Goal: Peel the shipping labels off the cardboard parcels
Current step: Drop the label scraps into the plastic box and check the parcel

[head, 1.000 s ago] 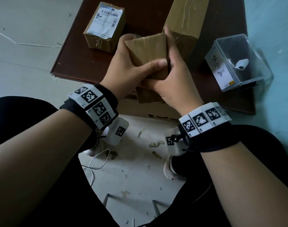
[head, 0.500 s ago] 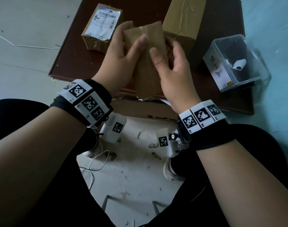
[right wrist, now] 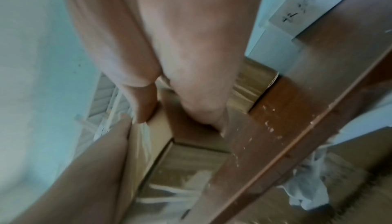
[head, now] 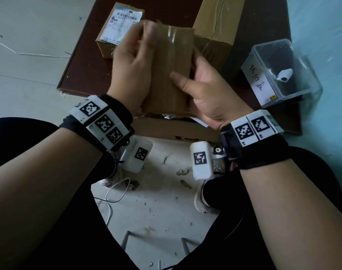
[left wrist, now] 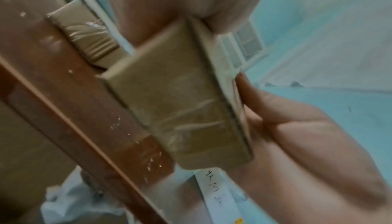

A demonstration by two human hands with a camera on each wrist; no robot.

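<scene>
Both hands hold a small brown taped parcel (head: pixel 170 61) above the near edge of the dark brown board (head: pixel 84 71). My left hand (head: pixel 135 61) grips its left side, with blurred fingers over the far top corner. My right hand (head: pixel 201 84) grips the right side, thumb lying on the plain face turned to me. In the left wrist view the parcel (left wrist: pixel 180 101) shows a pale strip along its far face. The right wrist view shows my fingers (right wrist: pixel 191 59) curled over the parcel (right wrist: pixel 191 157). A second parcel (head: pixel 107 41) with a white shipping label (head: pixel 123 24) lies on the board at the back left.
A large taped box (head: pixel 216 26) stands just behind the held parcel. A clear plastic bin (head: pixel 263 90) with a handwritten tag sits at the right, a curled label (head: pixel 284 75) inside it. An open carton (head: pixel 166 127) lies below the board's near edge.
The parcel has been lifted and turned in both hands, so a long plain face now points at me. My left fingers moved to its far corner; my right thumb shifted onto the front face.
</scene>
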